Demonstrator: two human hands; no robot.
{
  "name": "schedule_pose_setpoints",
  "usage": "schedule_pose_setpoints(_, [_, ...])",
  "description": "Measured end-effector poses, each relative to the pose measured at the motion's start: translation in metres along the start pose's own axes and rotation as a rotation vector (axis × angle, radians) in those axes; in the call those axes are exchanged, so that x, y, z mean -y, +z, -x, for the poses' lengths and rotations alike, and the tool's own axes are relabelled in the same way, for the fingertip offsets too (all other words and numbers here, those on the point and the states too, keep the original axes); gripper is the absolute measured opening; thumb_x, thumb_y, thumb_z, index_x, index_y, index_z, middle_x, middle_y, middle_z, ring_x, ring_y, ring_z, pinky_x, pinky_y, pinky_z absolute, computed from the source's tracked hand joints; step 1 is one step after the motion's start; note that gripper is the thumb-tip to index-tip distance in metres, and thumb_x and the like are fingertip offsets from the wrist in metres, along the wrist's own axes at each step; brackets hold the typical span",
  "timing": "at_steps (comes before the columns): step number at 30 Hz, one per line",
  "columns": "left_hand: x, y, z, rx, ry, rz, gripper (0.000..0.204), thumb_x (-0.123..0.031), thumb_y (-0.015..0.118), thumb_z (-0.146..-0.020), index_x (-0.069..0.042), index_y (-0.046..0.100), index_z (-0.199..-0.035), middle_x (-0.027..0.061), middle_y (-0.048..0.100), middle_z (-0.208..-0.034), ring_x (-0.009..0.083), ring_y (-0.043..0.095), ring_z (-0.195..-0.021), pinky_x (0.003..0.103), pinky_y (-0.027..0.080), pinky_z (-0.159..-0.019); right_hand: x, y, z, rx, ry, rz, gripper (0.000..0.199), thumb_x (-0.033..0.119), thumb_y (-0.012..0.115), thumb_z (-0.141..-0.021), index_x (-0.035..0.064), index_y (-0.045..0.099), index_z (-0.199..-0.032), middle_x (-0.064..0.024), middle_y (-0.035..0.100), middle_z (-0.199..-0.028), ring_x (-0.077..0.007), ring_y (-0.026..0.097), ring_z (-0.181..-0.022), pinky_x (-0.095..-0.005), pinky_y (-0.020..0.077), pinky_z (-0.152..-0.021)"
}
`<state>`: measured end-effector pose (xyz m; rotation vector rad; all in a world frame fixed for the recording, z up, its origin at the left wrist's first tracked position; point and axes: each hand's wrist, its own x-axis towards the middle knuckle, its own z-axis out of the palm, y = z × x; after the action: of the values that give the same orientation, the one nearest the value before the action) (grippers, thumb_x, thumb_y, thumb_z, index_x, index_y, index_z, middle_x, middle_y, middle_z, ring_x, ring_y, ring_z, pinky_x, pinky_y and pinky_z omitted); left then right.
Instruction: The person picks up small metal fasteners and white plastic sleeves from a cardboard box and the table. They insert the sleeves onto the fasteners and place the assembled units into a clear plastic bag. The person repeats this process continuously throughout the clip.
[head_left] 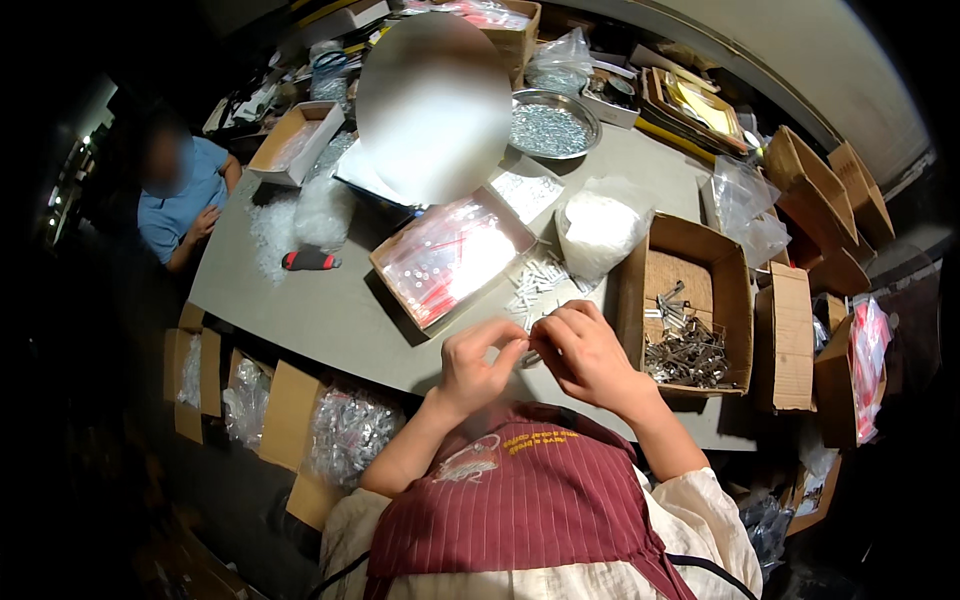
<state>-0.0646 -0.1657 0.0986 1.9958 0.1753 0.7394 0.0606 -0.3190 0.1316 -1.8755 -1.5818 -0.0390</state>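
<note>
My left hand (pixel 478 362) and my right hand (pixel 584 352) meet above the table's near edge, thumbs and fingertips pinched together. Whatever sits between the fingertips is too small and too covered to name. Just beyond the fingers lies a loose pile of small white cylindrical pieces (pixel 538 282). Left of that pile, an open cardboard box (pixel 398 298) holds clear plastic bags with red strips. To the right of my right hand stands a deeper cardboard box (pixel 738 310) with many small metal clip-like parts (pixel 690 358). A clear bag of white pieces (pixel 604 228) rests between the two boxes.
A round metal bowl (pixel 592 112) of small shiny parts stands at the back. A red-and-black handled object (pixel 311 261) lies on the grey table (pixel 350 345) at left. Boxes of bagged parts (pixel 355 435) sit below the left edge. A person in blue (pixel 195 180) is at far left.
</note>
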Motion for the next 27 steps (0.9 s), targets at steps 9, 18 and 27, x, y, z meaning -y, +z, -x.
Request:
schedule_pose_setpoints(9, [0.016,-0.059,0.049,-0.174,-0.199,0.102,0.007,-0.005,0.069,-0.089,0.002,0.07,-0.091,0.0101,0.073,-0.083,0.0184,0.071,-0.077,0.031,0.054,-0.072,0.023,0.043,-0.036,0.253,-0.04,-0.281,0.013,0.015,0.065,-0.08,0.0043,0.058,-0.079,-0.0137,0.062,-0.077,-0.0377,0.059,-0.084,-0.0455,0.0478,-0.086])
schedule_pose_setpoints(18, [0.037,-0.088,0.091,-0.486,-0.425,0.584,0.016,-0.014,0.054,-0.102,0.001,0.06,-0.105,0.0115,0.073,-0.099,0.015,0.067,-0.086,0.029,0.052,-0.084,0.056,0.084,-0.061,0.392,0.015,-0.436,0.011,0.012,0.068,-0.08,0.0032,0.064,-0.085,-0.0143,0.066,-0.081,-0.035,0.063,-0.081,-0.0427,0.0518,-0.074])
schedule_pose_setpoints(27, [0.096,-0.148,0.166,-0.905,-0.578,1.013,0.024,-0.031,0.046,-0.109,-0.01,0.052,-0.1,0.0084,0.059,-0.07,0.021,0.057,-0.055,0.034,0.048,-0.052,0.013,0.145,-0.118,0.262,0.207,-0.353,0.027,0.023,0.07,-0.089,0.0006,0.062,-0.102,-0.0239,0.068,-0.098,-0.042,0.067,-0.083,-0.0499,0.0534,-0.074])
